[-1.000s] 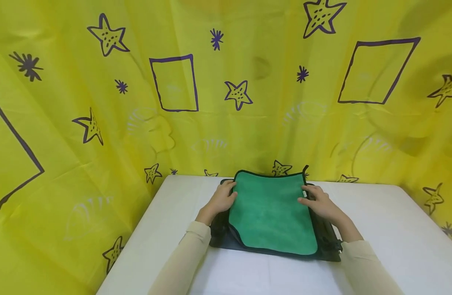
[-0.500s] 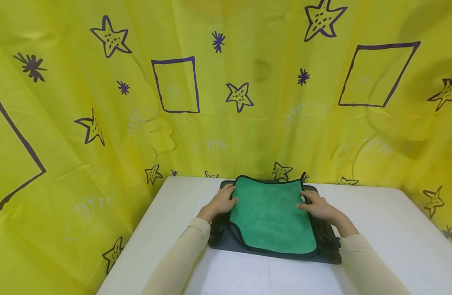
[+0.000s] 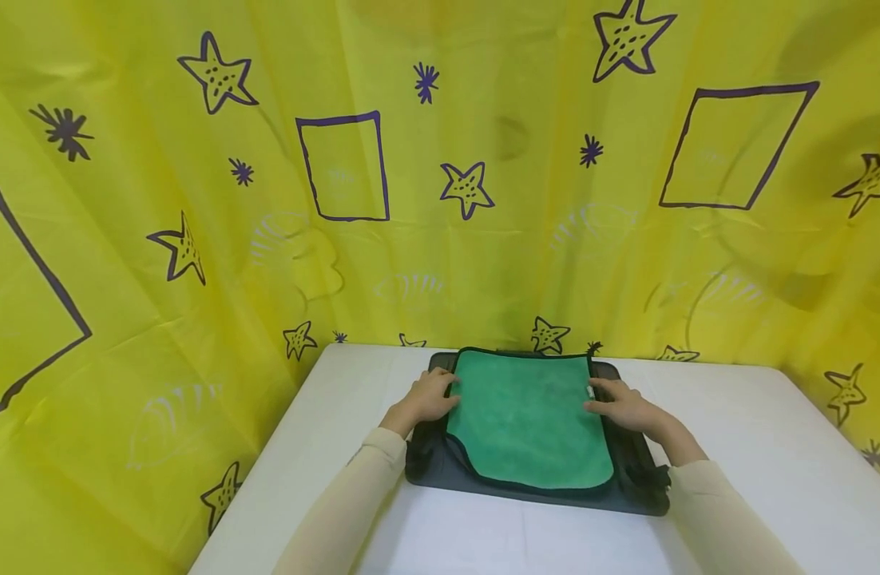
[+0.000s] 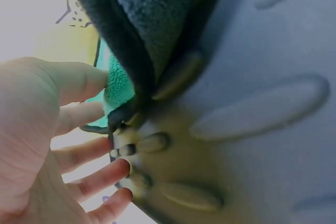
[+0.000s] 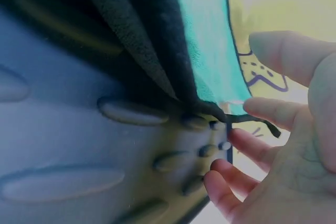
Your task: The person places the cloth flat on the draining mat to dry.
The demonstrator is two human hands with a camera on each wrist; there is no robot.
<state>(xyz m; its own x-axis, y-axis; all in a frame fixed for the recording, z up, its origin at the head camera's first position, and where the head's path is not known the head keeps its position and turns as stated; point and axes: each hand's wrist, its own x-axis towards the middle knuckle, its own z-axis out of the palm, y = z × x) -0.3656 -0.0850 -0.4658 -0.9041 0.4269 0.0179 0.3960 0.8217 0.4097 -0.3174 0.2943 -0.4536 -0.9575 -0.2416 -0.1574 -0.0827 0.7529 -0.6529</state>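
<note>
A green cloth (image 3: 529, 419) with a dark edging lies over a dark grey board (image 3: 627, 503), leaving the board's border showing. The left wrist view shows the cloth's fluffy grey underside (image 4: 157, 9) and the board's raised oval bumps (image 4: 268, 106). At the cloth's far left edge is my left hand (image 3: 427, 397), its fingers fairly straight and its thumb close to the green fabric. My right hand (image 3: 627, 407) is at the far right edge. Its fingers are spread, with thumb and index finger apart in the right wrist view. A small white tag (image 3: 591, 392) shows beside it.
The board rests on a white table (image 3: 339, 383), near its back edge. Behind and around the table hangs a yellow curtain (image 3: 411, 263) printed with purple stars and frames.
The cloth's far edge has come down from its raised position onto the board. Both hands have lowered slightly with it, and the right thumb and fingers have loosened from the corner.
</note>
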